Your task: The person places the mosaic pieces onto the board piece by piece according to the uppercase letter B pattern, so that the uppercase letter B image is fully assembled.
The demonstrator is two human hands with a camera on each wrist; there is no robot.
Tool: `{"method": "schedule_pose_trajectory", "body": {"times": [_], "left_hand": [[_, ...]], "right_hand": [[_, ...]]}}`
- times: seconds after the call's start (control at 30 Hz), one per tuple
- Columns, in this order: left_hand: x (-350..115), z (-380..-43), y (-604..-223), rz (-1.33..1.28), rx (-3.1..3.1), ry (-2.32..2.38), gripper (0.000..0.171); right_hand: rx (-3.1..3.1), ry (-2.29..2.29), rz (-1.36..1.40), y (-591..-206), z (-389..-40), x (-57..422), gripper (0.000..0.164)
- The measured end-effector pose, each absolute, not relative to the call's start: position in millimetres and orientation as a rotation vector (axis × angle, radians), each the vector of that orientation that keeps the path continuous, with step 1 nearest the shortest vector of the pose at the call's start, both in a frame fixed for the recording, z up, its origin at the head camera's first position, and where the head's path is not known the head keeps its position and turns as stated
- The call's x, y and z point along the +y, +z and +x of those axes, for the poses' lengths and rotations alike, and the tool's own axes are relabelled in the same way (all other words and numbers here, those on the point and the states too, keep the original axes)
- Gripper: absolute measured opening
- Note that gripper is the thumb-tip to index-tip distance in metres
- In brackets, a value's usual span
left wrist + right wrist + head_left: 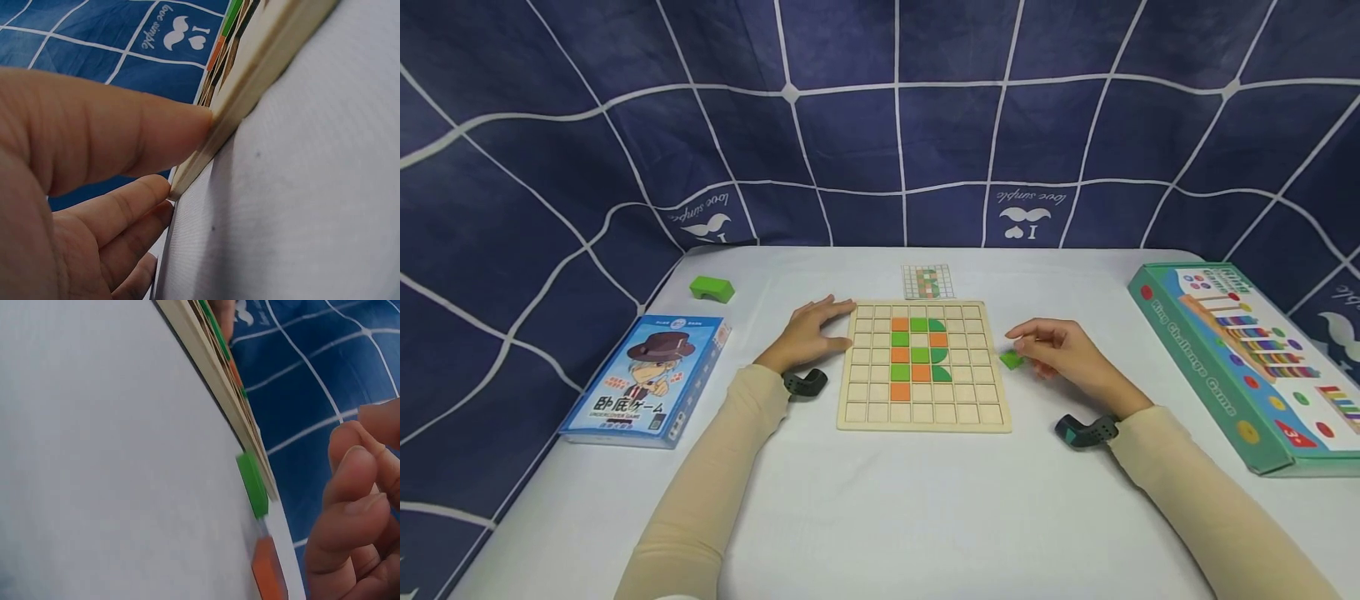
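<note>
My left hand (pixel 811 335) lies at the left edge of a square wooden grid board (pixel 925 414), its thumb (pixel 156 128) and fingertips against the board's side. Orange, light green and dark green tiles, some with rounded sides, fill several cells in the middle columns. Right of the board, my right hand (pixel 1060 354) hovers with loosely curled fingers and nothing visible in them. Beneath its fingertips a light green tile (pixel 253 484) lies beside the board's edge. An orange tile (pixel 270 569) is close to that one, mostly covered by the hand in the head view.
A small pattern card (pixel 913 282) lies just beyond the board. On the left are a blue card-game box (pixel 643 375) and a green arched block (pixel 711 288). A large green game box (pixel 1213 367) occupies the right. Dark blue gridded cloth (pixel 865 142) hangs behind the table.
</note>
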State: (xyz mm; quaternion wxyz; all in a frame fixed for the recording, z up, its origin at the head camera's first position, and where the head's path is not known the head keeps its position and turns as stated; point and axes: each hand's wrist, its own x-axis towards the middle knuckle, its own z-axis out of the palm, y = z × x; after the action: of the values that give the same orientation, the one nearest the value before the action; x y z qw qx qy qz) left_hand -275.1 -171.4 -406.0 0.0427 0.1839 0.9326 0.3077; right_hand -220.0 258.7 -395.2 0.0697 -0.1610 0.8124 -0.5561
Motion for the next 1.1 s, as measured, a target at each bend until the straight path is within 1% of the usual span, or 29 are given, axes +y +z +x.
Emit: {"method": "schedule_pose_trajectory", "body": {"times": [0.2, 0.63, 0.97, 1.1], "left_hand": [[-171, -276, -406, 0.564, 2.857, 0.931, 0.072], [-171, -276, -405, 0.571, 2.856, 0.935, 0.072], [-171, -276, -406, 0.563, 2.855, 0.931, 0.072], [-171, -276, -406, 0.566, 2.856, 0.934, 0.072]], "right_hand": [[2.459, -1.700, -0.500, -401, -221, 271, 0.028], [2.461, -1.602, -0.482, -402, -223, 275, 0.026], [2.571, -1.405, -0.483, -403, -225, 271, 0.037], [2.584, -1.370, -0.485, -402, -225, 269, 0.036]]}}
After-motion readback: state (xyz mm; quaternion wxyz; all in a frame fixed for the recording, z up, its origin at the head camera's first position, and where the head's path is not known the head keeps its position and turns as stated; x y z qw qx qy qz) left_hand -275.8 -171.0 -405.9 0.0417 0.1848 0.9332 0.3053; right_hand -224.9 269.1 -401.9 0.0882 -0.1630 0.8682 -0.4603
